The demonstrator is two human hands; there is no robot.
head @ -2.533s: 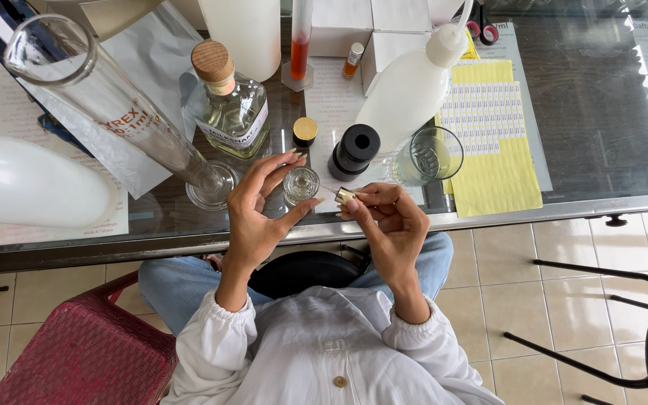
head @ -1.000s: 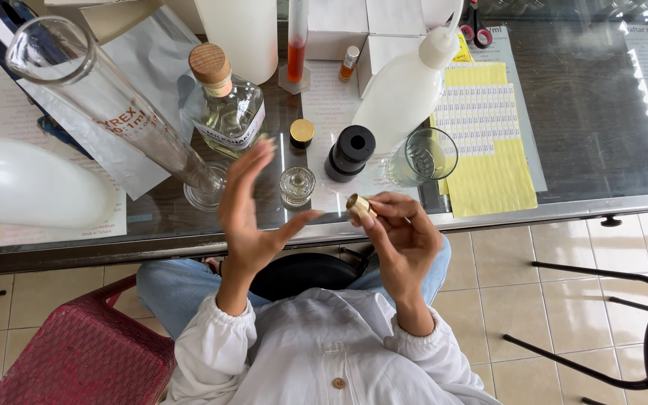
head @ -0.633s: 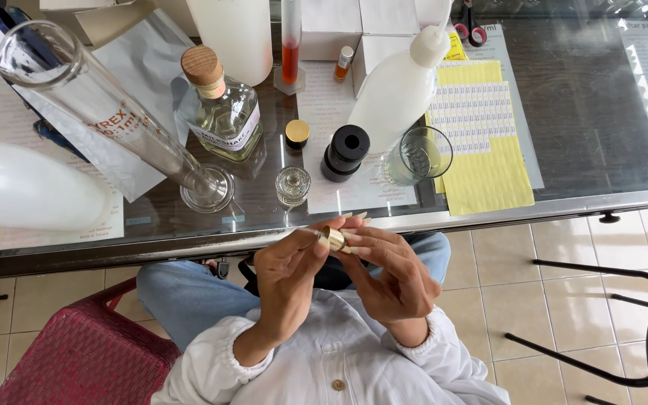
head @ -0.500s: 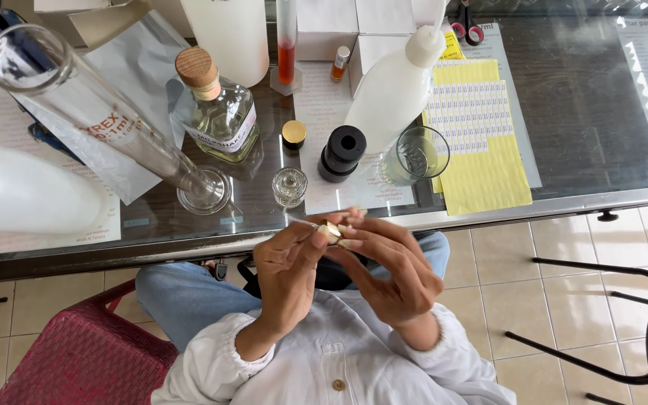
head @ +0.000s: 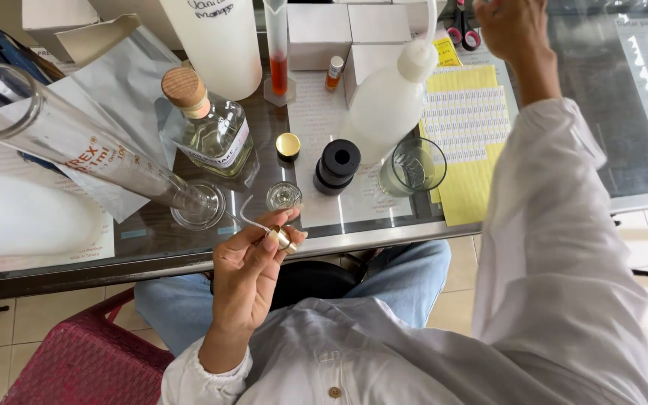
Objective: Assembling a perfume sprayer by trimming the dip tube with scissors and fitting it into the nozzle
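The left hand (head: 253,262) pinches a small gold spray pump (head: 285,238) by its collar, dip tube curving toward ten o'clock, just below the open little vial (head: 283,196) at the surface (head: 151,240) edge. The right hand (head: 515,26) reaches toward one o'clock; whether its grip is wide or narrow, I cannot tell.

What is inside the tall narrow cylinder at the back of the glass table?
The tall narrow cylinder holds orange-red liquid in its lower part, clear above. Its top is cut off by the frame, so whether it is capped cannot be seen.
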